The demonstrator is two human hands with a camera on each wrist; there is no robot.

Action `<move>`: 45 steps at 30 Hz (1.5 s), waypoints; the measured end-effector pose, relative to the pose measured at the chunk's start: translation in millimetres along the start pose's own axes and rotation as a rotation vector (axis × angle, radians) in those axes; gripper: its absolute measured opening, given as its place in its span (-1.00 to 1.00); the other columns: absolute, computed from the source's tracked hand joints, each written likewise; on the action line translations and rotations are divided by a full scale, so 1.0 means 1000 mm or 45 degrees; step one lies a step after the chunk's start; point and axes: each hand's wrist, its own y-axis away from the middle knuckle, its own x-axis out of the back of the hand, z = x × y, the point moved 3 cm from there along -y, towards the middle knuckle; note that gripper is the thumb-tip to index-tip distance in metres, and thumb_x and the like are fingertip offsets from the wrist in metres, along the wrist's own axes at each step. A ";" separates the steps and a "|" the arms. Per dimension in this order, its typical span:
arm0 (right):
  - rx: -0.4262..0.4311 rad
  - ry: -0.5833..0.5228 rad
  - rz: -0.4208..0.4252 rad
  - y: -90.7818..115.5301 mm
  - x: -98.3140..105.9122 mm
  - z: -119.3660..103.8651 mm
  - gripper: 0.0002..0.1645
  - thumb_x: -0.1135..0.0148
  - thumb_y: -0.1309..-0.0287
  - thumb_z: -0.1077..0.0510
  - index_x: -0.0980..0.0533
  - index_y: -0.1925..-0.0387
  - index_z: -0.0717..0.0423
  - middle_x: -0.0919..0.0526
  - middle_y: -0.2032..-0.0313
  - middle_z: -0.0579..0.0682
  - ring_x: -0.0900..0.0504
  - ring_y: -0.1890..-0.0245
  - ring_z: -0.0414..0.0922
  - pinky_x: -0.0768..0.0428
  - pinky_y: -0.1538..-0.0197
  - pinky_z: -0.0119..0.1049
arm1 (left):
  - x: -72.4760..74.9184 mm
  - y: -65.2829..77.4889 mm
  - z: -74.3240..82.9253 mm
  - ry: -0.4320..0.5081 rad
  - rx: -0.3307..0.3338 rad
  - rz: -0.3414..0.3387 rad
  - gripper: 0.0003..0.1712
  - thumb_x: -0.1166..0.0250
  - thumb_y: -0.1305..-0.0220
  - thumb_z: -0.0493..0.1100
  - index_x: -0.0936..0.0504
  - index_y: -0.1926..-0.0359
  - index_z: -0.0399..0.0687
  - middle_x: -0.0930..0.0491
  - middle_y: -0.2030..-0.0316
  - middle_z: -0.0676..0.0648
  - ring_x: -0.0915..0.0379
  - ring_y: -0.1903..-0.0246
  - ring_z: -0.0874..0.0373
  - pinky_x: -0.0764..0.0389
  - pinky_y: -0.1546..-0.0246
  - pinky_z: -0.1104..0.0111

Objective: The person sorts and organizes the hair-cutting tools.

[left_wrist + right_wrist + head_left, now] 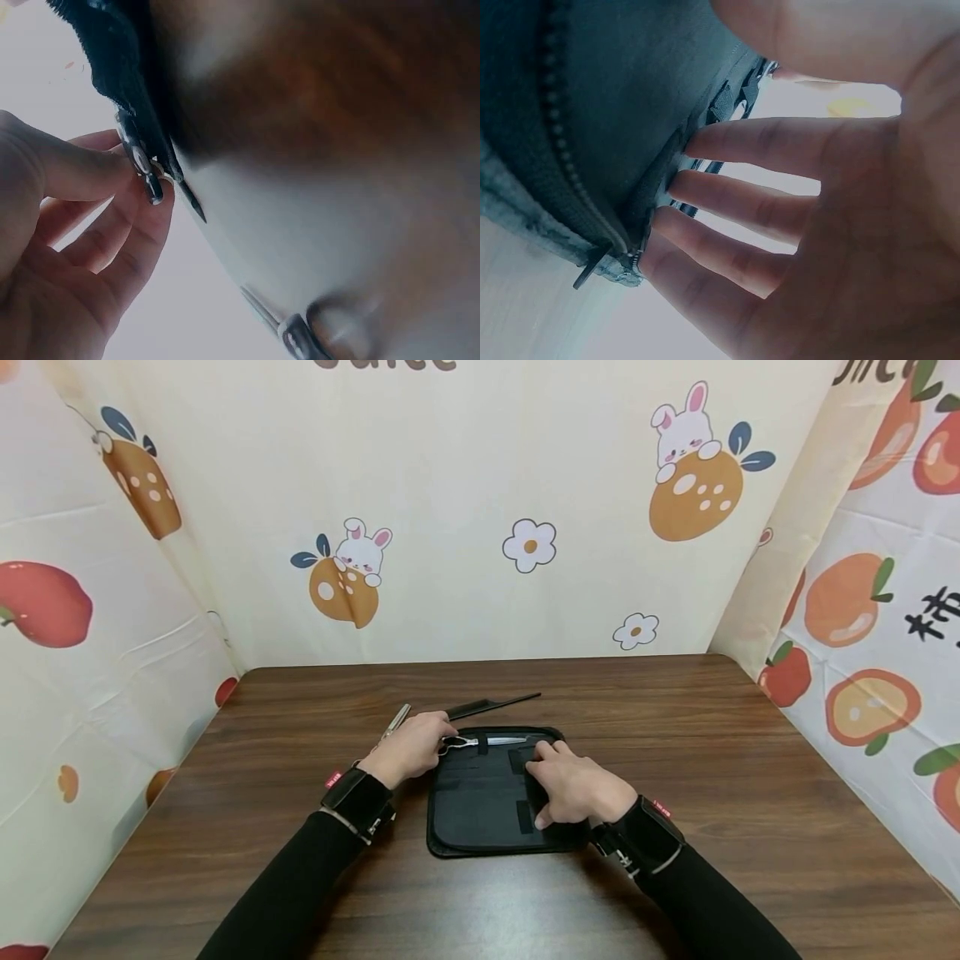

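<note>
Black sleeves (pixel 281 881) | left hand (pixel 411 747) pinches scissors (pixel 504 741) | right hand (pixel 581 787), fingers outstretched, touches case (pixel 476 802) beneath | cropped "Juice" backdrop (pixel 450 468) beyond fingers

Hands (pixel 408 749) (pixel 576 787) partly hide case (pixel 480 818), scissors (pixel 510 741); left wrist view: tabletop (pixel 337 90) blurred, metal tool (pixel 297 337) cut off below.

Fruit-printed walls (pixel 450 460), seemingly cloth, border a brown wood-grain table (pixel 465 910)

A booth (pixel 450 618) is formed by pale cloth (pixel 465 460), printed with fruit (pixel 45 604), rabbits (pixel 681 435) and flowers (pixel 529 545), on three sides of a wood-grain bench (pixel 637 702); whether it is set in a home or workplace cannot be told.
</note>
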 end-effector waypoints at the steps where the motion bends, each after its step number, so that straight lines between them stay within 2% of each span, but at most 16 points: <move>1: 0.000 0.001 0.000 0.000 0.000 0.000 -0.13 -0.50 0.12 -0.11 -0.43 -0.22 0.14 -0.32 -0.14 0.05 -0.29 -0.09 0.00 -0.50 0.07 -0.09 | 0.000 0.000 0.001 0.000 -0.010 0.005 -0.64 -0.18 -0.18 -0.48 -0.68 0.04 -0.16 -0.53 0.23 -0.06 -0.49 0.26 0.12 -0.50 0.24 0.32; 11: -0.010 -0.001 -0.002 0.000 0.000 0.000 -0.14 -0.49 0.11 -0.11 -0.43 -0.23 0.13 -0.33 -0.12 0.05 -0.30 -0.08 0.00 -0.49 0.06 -0.10 | -0.002 -0.006 0.006 -0.003 -0.029 -0.010 -0.66 -0.21 -0.16 -0.47 -0.69 0.07 -0.15 -0.53 0.26 -0.05 -0.50 0.23 0.10 -0.52 0.18 0.30; 21: -0.006 -0.001 0.000 -0.001 0.000 0.000 -0.15 -0.49 0.10 -0.12 -0.44 -0.22 0.12 -0.33 -0.13 0.05 -0.29 -0.08 0.00 -0.49 0.06 -0.09 | -0.002 -0.011 0.012 -0.019 -0.028 -0.023 -0.68 -0.20 -0.19 -0.46 -0.68 0.07 -0.15 -0.57 0.16 -0.07 -0.51 0.08 0.03 -0.51 0.03 0.23; 24: -0.008 0.000 0.004 -0.001 0.001 0.000 -0.16 -0.49 0.11 -0.12 -0.44 -0.21 0.12 -0.33 -0.13 0.05 -0.29 -0.09 0.00 -0.49 0.06 -0.09 | -0.003 -0.014 0.014 -0.013 -0.050 -0.027 -0.68 -0.19 -0.18 -0.47 -0.68 0.08 -0.16 -0.58 0.17 -0.08 -0.52 0.11 0.04 -0.52 0.06 0.23; 30: 0.003 0.004 0.012 -0.002 0.001 0.000 -0.16 -0.50 0.13 -0.12 -0.45 -0.20 0.13 -0.34 -0.12 0.05 -0.30 -0.08 0.01 -0.50 0.06 -0.07 | -0.005 -0.018 0.019 -0.092 -0.099 -0.057 -0.66 -0.18 -0.14 -0.49 -0.68 0.10 -0.17 -0.58 0.24 -0.10 -0.53 0.18 0.07 -0.54 0.14 0.26; 39: -0.007 0.018 0.010 -0.003 0.001 0.001 -0.15 -0.50 0.14 -0.13 -0.45 -0.20 0.12 -0.34 -0.13 0.05 -0.30 -0.10 0.01 -0.49 0.05 -0.06 | -0.004 -0.021 0.025 -0.108 -0.086 -0.069 -0.67 -0.20 -0.12 -0.52 -0.69 0.15 -0.16 -0.56 0.28 -0.08 -0.51 0.22 0.05 -0.54 0.18 0.25; 45: -0.010 0.022 0.005 -0.003 0.000 0.001 -0.15 -0.50 0.14 -0.14 -0.45 -0.20 0.11 -0.34 -0.12 0.04 -0.30 -0.08 0.00 -0.49 0.06 -0.07 | -0.002 -0.019 0.028 -0.110 -0.081 -0.049 -0.70 -0.19 -0.18 -0.48 -0.67 0.11 -0.16 -0.59 0.20 -0.11 -0.53 0.13 0.02 -0.55 0.12 0.22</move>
